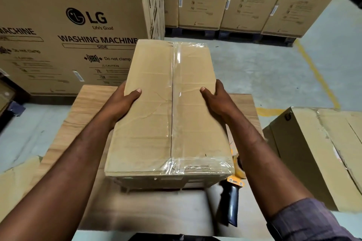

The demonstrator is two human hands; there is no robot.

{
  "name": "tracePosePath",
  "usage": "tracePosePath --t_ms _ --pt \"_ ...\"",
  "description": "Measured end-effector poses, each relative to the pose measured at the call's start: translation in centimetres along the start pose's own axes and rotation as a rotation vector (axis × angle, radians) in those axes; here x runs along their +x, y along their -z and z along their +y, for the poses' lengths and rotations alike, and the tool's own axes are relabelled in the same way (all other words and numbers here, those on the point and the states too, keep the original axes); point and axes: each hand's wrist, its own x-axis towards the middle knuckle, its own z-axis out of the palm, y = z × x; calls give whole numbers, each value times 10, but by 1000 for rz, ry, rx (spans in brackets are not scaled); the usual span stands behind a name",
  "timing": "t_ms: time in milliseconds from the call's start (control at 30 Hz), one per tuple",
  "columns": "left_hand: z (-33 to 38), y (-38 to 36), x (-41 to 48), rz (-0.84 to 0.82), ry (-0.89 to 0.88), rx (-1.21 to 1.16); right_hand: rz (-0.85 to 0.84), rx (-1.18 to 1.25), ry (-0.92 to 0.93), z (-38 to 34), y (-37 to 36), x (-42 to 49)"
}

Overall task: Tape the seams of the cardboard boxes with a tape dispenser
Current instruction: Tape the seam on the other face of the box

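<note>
Hands clasp a long brown cardboard box by its sides: left hand and right hand, thumbs lying on top. Shiny clear tape covers its centre seam and wrinkles across both ends. It is over a wooden table, a tape dispenser beside its near right corner.

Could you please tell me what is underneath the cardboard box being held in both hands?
A wood-grain table lies below the cardboard box. A tape dispenser pokes out past its near right corner, its roll largely covered. Whatever sits directly beneath the box is hidden.
</note>
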Motion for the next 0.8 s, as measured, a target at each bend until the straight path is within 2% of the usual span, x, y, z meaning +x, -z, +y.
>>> tracePosePath --t_ms 300,567,800 --pt "46 -23 -46 -54 -80 78 23 33 36 -8 62 -49" --pt "93 -42 -135 27 -195 212 -2 156 99 -5 102 -111" --pt "89 -90 -202 20 -173 163 -11 113 77 21 165 -170"
